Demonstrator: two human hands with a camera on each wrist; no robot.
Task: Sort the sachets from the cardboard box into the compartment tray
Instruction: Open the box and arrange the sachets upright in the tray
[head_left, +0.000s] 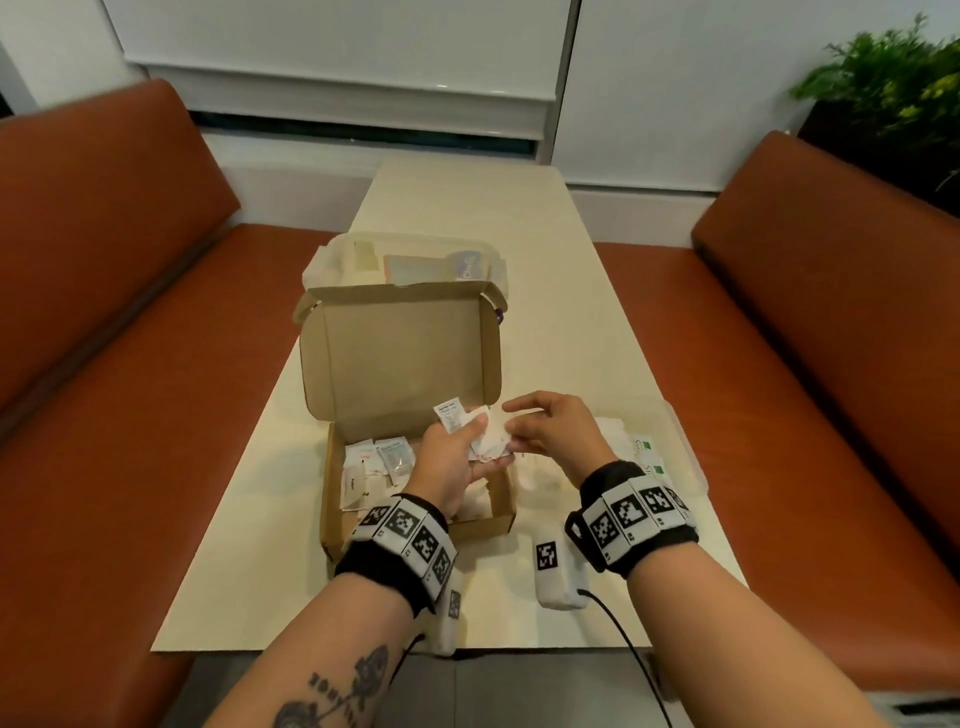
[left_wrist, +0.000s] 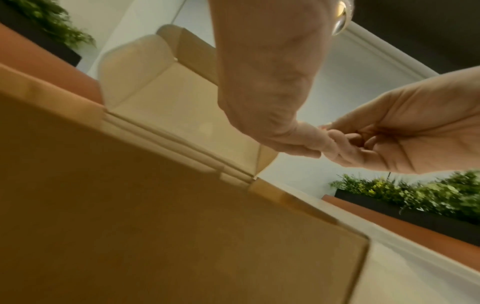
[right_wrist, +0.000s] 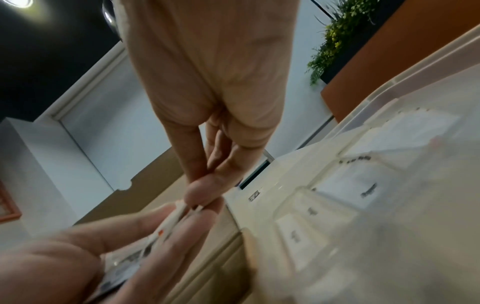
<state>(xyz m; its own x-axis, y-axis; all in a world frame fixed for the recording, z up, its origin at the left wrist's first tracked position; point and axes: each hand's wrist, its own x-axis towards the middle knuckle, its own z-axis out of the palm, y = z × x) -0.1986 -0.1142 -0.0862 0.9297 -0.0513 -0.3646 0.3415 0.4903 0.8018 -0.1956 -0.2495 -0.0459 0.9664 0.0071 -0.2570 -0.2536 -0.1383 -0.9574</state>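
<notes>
Head view: open brown cardboard box (head_left: 410, 358) sits at table centre, lid raised, loose white paper sachets (head_left: 374, 467) in its left half. Left hand (head_left: 457, 457) hovers over the box, fingers curled round a small bunch of white sachets (head_left: 480, 434). Right hand (head_left: 550, 431) meets it, thumb and forefinger pinching one sachet from that bunch. Clear plastic compartment tray (head_left: 675, 441) lies just right of the box, already holding sachets.
</notes>
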